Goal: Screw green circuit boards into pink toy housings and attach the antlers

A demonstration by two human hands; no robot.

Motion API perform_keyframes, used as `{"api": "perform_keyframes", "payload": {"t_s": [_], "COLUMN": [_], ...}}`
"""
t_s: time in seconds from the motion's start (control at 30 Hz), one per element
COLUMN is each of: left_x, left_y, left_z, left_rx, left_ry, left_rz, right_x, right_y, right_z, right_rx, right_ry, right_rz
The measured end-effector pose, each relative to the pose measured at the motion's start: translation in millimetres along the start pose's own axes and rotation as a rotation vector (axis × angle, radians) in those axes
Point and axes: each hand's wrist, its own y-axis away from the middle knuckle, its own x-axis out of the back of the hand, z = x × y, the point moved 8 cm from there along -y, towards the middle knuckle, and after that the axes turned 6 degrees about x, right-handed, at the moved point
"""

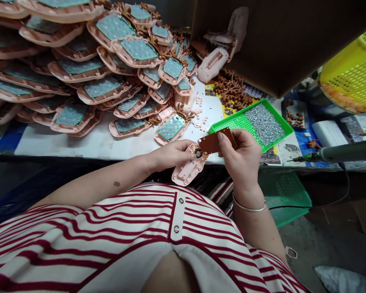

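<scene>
Near the table's front edge, a pink plastic shell (186,173) with a small round black part at its upper end is held by my left hand (181,154), fingers closed on it. My right hand (242,156) pinches a brown circuit board (213,142) between thumb and fingers. The board is tilted, and its left end is right beside the top of the shell. Just behind my right hand lies a green tray (264,124) of small silvery metal pieces.
Stacked pink shells with green boards (100,87) fill the left and back. Brown parts (230,89) lie behind the tray, near a cardboard box (262,44). An electric screwdriver (347,150) hangs at the right. A yellow basket (350,73) stands at the back right.
</scene>
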Motion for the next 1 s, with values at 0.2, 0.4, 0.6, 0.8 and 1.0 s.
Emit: {"api": "perform_keyframes", "payload": {"t_s": [0.2,0.4,0.6,0.8,1.0], "left_x": [4.7,8.4,13.8,13.4,10.9], "left_y": [-0.3,-0.4,-2.6,-3.1,-2.8], "left_z": [-2.0,-5.1,-6.9,-5.4,-4.7], "left_rx": [0.006,0.030,0.027,-0.004,0.017], "left_ry": [-0.019,0.047,0.086,0.090,0.101], "left_rz": [-0.010,0.012,0.054,0.095,0.069], "right_x": [-4.8,-7.7,-9.4,-11.5,-10.4], "right_y": [1.6,3.9,9.1,12.8,16.7], "right_z": [-7.0,-14.7,-22.1,-23.9,-24.1], "right_rx": [0.134,0.207,0.252,0.274,0.277], "right_ry": [-0.011,0.022,0.055,0.036,0.098], "right_rz": [-0.030,-0.044,-0.051,-0.066,-0.058]}}
